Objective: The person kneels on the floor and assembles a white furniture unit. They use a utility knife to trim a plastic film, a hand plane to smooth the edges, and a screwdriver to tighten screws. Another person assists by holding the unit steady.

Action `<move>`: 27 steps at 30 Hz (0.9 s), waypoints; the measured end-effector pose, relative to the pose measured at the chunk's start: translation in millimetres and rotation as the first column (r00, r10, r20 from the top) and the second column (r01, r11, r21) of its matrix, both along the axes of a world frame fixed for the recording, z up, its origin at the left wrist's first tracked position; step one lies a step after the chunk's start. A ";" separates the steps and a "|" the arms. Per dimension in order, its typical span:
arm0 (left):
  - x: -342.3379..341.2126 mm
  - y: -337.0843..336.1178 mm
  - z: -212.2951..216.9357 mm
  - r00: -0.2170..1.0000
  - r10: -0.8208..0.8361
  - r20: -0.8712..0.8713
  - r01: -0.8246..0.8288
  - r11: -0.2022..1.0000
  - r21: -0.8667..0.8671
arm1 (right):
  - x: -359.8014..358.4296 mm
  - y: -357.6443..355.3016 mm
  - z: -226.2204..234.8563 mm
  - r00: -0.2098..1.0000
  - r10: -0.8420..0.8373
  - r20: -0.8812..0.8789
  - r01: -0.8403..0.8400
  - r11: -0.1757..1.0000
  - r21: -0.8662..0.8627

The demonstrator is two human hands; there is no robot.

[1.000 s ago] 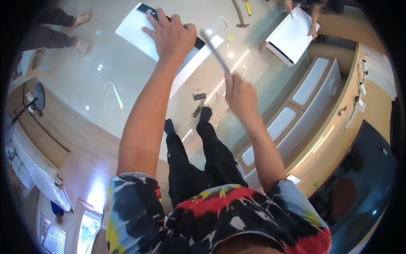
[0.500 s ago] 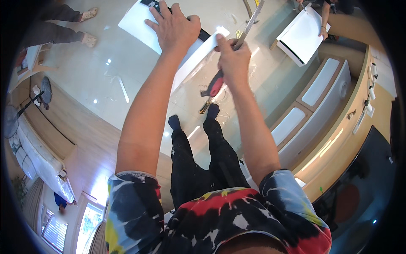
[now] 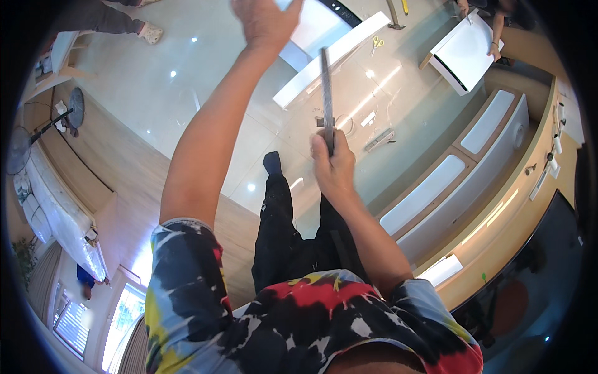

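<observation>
Right hand (image 3: 333, 168): fingers closed around the near end of a long grey metal bar (image 3: 326, 93), held centre, pointing far. Left hand (image 3: 265, 22): raised far, beside a white panel (image 3: 330, 53) on the glossy floor (image 3: 156, 81); fingers cut off, grip cannot be told.

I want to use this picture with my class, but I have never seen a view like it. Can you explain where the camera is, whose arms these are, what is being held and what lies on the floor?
The camera sits on a person's head and looks down through a fisheye lens, so straight edges bend. The two bare arms coming from below are that person's own, above a tie-dye shirt and dark trousers. The right hand grips a long, thin grey bar pointing away from the body. The left hand reaches far forward to a white panel, though the picture's edge cuts the contact off. On the glossy tiled floor lie a long white board, scissors and small parts. Top right, another person's hands rest on a second white panel.
</observation>
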State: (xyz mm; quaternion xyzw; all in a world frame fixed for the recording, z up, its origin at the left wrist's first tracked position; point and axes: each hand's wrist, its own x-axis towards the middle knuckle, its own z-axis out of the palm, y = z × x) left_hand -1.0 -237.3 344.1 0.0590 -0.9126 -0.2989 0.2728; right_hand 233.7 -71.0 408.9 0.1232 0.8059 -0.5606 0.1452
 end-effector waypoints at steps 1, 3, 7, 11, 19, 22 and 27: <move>7.1 -4.9 5.1 0.996 0.068 0.059 -0.076 0.984 0.160 | 9.8 14.6 -2.8 0.995 0.092 -0.041 -0.088 0.993 0.082; 5.2 -24.3 -10.3 0.970 0.223 0.099 -0.243 0.926 0.290 | 22.6 24.5 0.3 0.982 0.186 -0.033 -0.176 0.965 0.196; -19.1 -18.7 -13.9 0.937 0.227 0.265 -0.343 0.456 0.821 | 34.1 35.7 -12.1 0.946 0.319 -0.062 -0.266 0.870 0.415; -24.5 0.5 -25.6 0.985 0.123 0.124 -0.148 0.217 0.965 | 31.1 42.2 -16.0 0.923 0.384 -0.030 -0.317 0.802 0.506; -29.3 1.2 -30.3 0.985 0.160 -0.062 0.030 0.192 0.981 | -69.1 -8.2 -1.1 0.821 0.567 -0.070 -0.385 0.641 0.664; -29.0 1.7 -30.7 0.978 0.199 -0.056 0.018 0.190 0.982 | -17.0 23.4 1.3 0.861 0.502 -0.079 -0.338 0.683 0.648; -28.2 7.5 -29.4 0.961 0.235 -0.144 0.106 0.167 0.980 | -34.7 13.0 0.5 0.826 0.563 -0.016 -0.395 0.601 0.695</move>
